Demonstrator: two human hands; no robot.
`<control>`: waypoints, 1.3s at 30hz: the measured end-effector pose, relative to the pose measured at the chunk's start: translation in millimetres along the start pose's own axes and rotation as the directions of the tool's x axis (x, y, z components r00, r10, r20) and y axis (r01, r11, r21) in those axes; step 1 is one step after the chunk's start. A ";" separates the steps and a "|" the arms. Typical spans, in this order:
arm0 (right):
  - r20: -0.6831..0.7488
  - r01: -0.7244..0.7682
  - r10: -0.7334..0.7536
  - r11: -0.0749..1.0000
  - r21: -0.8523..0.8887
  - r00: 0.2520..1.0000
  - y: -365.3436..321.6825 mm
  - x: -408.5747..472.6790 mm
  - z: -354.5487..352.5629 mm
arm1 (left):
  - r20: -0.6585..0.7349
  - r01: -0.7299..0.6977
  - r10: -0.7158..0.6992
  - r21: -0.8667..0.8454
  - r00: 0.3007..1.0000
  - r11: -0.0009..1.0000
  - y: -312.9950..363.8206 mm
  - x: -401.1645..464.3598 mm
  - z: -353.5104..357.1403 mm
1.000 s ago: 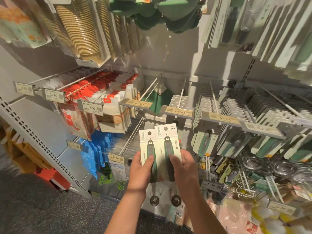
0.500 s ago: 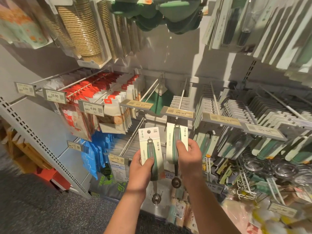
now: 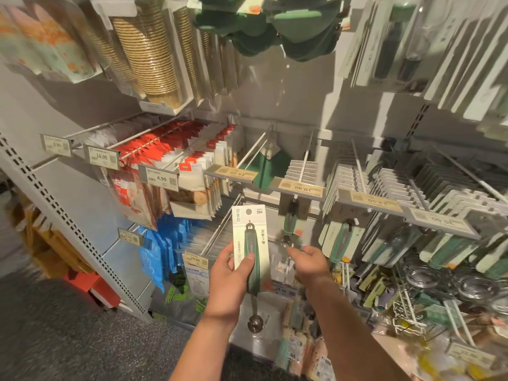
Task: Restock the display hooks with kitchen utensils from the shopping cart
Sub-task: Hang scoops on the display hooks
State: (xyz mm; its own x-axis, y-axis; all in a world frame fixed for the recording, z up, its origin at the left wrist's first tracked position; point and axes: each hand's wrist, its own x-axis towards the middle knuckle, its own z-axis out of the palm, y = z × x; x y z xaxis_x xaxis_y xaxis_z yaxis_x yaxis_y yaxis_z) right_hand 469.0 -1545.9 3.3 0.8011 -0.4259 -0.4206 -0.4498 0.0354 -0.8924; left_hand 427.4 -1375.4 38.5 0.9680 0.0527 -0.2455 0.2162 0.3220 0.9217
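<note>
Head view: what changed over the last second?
The right hand lifted its carded scoop up to the hook with the 10.90 tag, left it hanging there, then dropped back down, fingers loose and holding nothing. The left hand still grips the other carded scoop upright in about the same spot. The rest of the display looks unchanged.

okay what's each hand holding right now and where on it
The left hand grips a carded scoop by the card's lower half, thumb across the green handle. The right hand appears to hold nothing.
</note>
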 end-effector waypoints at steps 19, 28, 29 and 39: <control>0.187 0.317 -0.354 0.926 0.203 0.916 -9.5 -71.4 -7.8 | 0.294 -0.025 0.015 0.031 0.956 0.999 15.6 -16.1 16.6; 0.048 0.396 -0.416 0.890 0.225 0.908 0.0 -77.9 -13.2 | 0.309 -0.021 0.005 0.047 0.951 0.999 16.7 -16.8 20.1; 0.038 0.396 -0.414 0.892 0.217 0.910 -0.4 -77.1 -13.8 | 0.304 -0.009 -0.004 0.041 0.953 0.999 16.0 -16.1 20.4; -0.102 0.349 -0.334 0.910 0.223 0.937 -27.9 -54.7 -3.1 | 0.247 0.049 -0.051 0.013 0.968 0.999 15.7 -17.4 20.9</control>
State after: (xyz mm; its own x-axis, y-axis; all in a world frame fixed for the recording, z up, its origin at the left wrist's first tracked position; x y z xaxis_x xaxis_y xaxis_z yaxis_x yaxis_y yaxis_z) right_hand 436.5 -1526.4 51.7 0.8606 -0.5032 -0.0791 -0.0415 0.0855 -0.9955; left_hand 416.6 -1391.0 63.4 0.9573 -0.1989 -0.2099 0.2649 0.3116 0.9125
